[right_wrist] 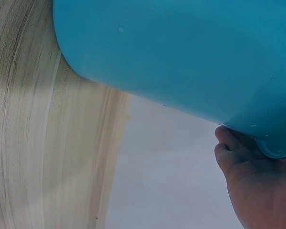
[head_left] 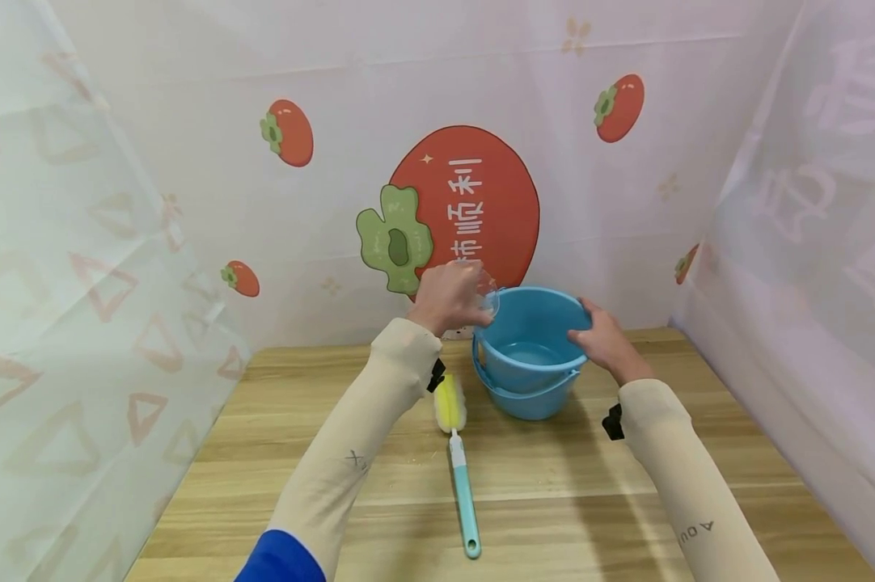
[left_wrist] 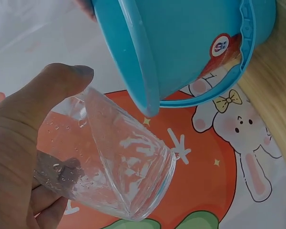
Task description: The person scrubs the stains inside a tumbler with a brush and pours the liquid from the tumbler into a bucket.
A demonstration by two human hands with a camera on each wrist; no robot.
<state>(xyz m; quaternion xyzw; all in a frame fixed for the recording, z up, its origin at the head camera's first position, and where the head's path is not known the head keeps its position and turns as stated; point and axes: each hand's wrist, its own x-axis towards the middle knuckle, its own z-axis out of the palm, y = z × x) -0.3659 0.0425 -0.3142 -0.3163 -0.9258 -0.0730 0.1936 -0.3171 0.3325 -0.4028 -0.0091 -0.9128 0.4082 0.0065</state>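
Observation:
My left hand [head_left: 448,297] holds a clear drinking glass [left_wrist: 128,164], thumb at its rim and fingers around its side. Droplets cling to the glass, and a slanting line like a water surface crosses it. It is tilted close beside the left rim of a light blue bucket [head_left: 506,368]. On the bucket's other side, my right hand [head_left: 606,343] grips the rim, thumb over the inside and fingers [right_wrist: 226,152] against the outer wall. The bucket stands upright, its blue handle [left_wrist: 205,98] hanging down around the front.
A bottle brush with a yellow and white head [head_left: 449,404] and a turquoise handle [head_left: 467,505] lies on the wooden table [head_left: 321,469], left of the bucket. Behind stands a white cloth backdrop [head_left: 190,105] printed with persimmons; cloth also hangs at both sides.

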